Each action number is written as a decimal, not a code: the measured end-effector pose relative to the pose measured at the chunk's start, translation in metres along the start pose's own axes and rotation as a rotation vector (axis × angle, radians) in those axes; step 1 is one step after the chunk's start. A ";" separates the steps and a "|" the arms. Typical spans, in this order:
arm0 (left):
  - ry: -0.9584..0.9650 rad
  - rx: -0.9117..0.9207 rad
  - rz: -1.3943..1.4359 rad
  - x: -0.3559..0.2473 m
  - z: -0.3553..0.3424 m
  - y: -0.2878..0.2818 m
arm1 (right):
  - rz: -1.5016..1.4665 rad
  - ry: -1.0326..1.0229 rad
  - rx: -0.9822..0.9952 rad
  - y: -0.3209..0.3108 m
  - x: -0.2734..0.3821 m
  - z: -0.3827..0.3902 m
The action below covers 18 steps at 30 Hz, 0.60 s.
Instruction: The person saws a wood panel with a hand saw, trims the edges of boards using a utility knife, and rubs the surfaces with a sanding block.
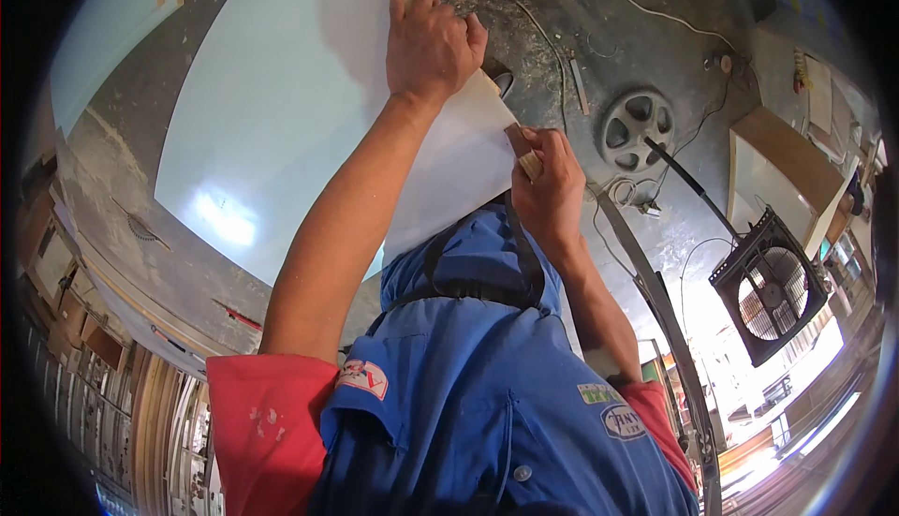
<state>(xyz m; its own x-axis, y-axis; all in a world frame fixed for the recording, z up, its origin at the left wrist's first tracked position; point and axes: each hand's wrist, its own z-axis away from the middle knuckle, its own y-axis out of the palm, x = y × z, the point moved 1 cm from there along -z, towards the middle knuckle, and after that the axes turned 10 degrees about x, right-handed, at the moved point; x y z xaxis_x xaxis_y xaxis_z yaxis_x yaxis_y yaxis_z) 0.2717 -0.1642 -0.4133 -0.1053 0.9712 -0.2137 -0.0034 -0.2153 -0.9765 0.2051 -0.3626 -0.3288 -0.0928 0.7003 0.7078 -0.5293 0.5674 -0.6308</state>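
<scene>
A large white panel lies tilted in front of me, its right edge running from the top middle down to a corner near my waist. On that edge rests my left hand, fingers curled over it and the index finger stretched along it. Whatever lies under the fingertips is hidden. Close to the panel's near right corner, my right hand is closed around a small pale wooden block with a dark brown strip at its front. The brown strip touches the panel's edge.
To the right on the floor lie a grey spoked wheel-shaped base, loose cables and a thin strip. A black square fan stands farther right, near a brown-edged panel. At far left is another pale panel; stacked boards stand lower left.
</scene>
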 end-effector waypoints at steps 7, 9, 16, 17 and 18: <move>0.013 -0.044 -0.045 -0.001 -0.001 0.001 | 0.006 -0.018 -0.029 0.002 -0.009 -0.003; 0.007 -0.047 -0.032 0.000 0.001 0.002 | -0.051 -0.021 -0.015 -0.006 0.005 0.005; 0.023 -0.062 -0.044 -0.003 0.000 0.004 | -0.059 -0.002 -0.014 -0.006 -0.005 0.002; 0.024 -0.061 -0.049 -0.001 0.002 0.003 | -0.073 -0.060 -0.019 -0.018 0.007 0.010; 0.016 -0.046 -0.044 0.001 0.004 0.001 | -0.087 -0.119 -0.023 -0.023 0.014 0.014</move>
<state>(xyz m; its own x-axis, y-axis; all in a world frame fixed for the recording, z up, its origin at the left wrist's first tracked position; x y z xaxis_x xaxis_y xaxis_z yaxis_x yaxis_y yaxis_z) 0.2679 -0.1639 -0.4144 -0.0897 0.9812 -0.1709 0.0382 -0.1680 -0.9850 0.2045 -0.3721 -0.2998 -0.1472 0.5924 0.7921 -0.5200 0.6349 -0.5714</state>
